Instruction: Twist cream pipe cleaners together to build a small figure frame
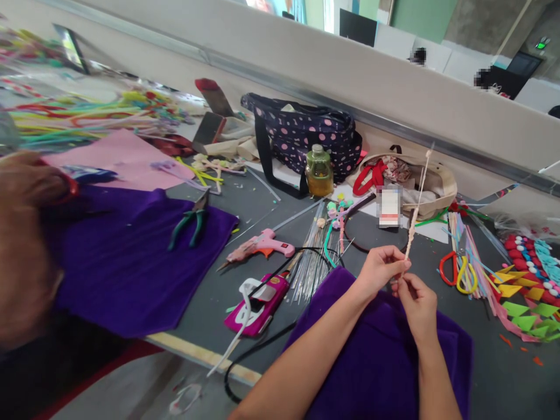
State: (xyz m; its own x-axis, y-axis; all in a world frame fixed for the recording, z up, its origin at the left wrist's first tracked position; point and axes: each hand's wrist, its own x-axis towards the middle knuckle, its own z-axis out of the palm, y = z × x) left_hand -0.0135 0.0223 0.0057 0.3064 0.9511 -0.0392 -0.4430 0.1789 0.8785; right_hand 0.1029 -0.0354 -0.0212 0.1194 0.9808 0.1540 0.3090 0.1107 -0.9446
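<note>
I hold a thin upright stem [411,233], cream and knobbly along its lower part and bare and wire-like above, with a small cream tuft near its tip. My left hand [382,271] pinches it between thumb and fingers. Just below, my right hand [417,303] is closed at the stem's bottom end, its fingertips close to the left hand's. What lies between the right fingertips is partly hidden. Under my forearms lies a purple cloth [371,356]. A bundle of clear thin sticks [308,271] is left of my hands; scissors with red and yellow handles [457,273] lie to the right.
At left, a co-worker's hand [26,181] is over another purple cloth [118,251] with green-handled pliers [190,221]. A pink glue gun [262,248], magenta box [262,306], black cable [266,338], jar [319,172] and dotted bag [301,128] are on the table.
</note>
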